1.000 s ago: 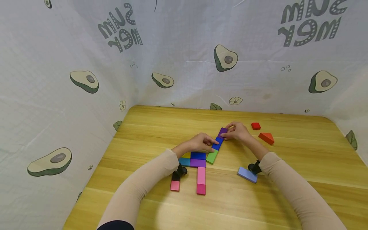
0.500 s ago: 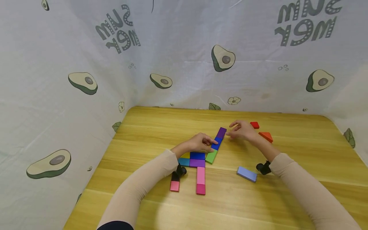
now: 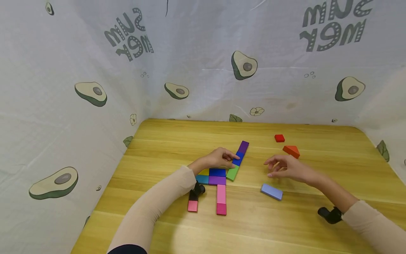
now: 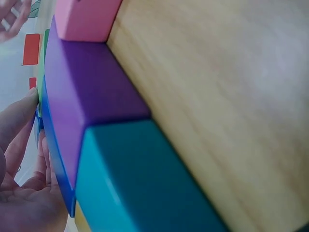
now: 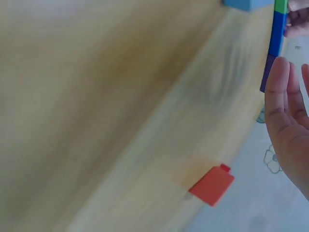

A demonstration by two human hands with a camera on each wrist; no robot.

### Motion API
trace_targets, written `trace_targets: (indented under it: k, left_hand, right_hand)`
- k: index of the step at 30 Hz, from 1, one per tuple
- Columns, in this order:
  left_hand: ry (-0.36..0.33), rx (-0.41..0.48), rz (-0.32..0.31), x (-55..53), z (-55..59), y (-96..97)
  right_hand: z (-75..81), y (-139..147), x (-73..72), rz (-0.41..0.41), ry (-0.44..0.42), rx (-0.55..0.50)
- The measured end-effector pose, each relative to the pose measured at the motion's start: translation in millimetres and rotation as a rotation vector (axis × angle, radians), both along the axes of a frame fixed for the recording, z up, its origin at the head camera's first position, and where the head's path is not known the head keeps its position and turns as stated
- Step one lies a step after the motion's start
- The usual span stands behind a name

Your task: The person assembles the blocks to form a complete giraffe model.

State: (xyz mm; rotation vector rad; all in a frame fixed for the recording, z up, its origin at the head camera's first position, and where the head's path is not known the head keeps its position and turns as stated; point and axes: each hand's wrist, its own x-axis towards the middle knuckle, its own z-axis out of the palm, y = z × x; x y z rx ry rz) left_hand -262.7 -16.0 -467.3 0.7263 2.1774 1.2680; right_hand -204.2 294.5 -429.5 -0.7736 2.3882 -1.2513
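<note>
A slanted row of flat blocks lies on the wooden table: a green block (image 3: 232,174), a blue block (image 3: 240,161) and a dark purple block (image 3: 243,146). My left hand (image 3: 218,157) rests its index finger on the blue block and its thumb near the green one. Away from the row, my right hand (image 3: 287,167) hovers with fingers loosely bent and nothing between them. Below it lies a light blue block (image 3: 271,192). Beside the left wrist sit a second blue block (image 3: 217,172), a purple block (image 3: 217,180) and a teal block (image 4: 140,174).
A pink block (image 3: 221,193) and a magenta block (image 3: 221,209) run toward the front. Another pink block (image 3: 192,206) lies left, beneath the wrist camera (image 3: 200,189). At the back right are a red block (image 3: 280,138) and an orange-red triangle (image 3: 291,151). A printed cloth (image 3: 203,60) hangs behind the table.
My right hand has let go of the dark purple block and moved right and toward the front, above the light blue block. The left hand stays on the slanted row.
</note>
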Motion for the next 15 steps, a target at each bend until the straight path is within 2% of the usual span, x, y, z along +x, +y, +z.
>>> trace_targets:
  k: [4, 8, 15]
  left_hand:
    - [-0.016, -0.006, 0.011, 1.1, -1.2, 0.4]
    - [-0.015, -0.018, 0.015, 1.8, -1.9, 0.7]
    - [-0.027, -0.015, 0.028, -0.5, 0.2, 0.8]
  right_hand:
    - [-12.2, 10.3, 19.5, 0.021, 0.059, -0.009]
    - [-24.8, 17.2, 31.9, 0.022, 0.098, -0.018]
    - [-34.5, 21.2, 40.3, 0.031, 0.052, -0.073]
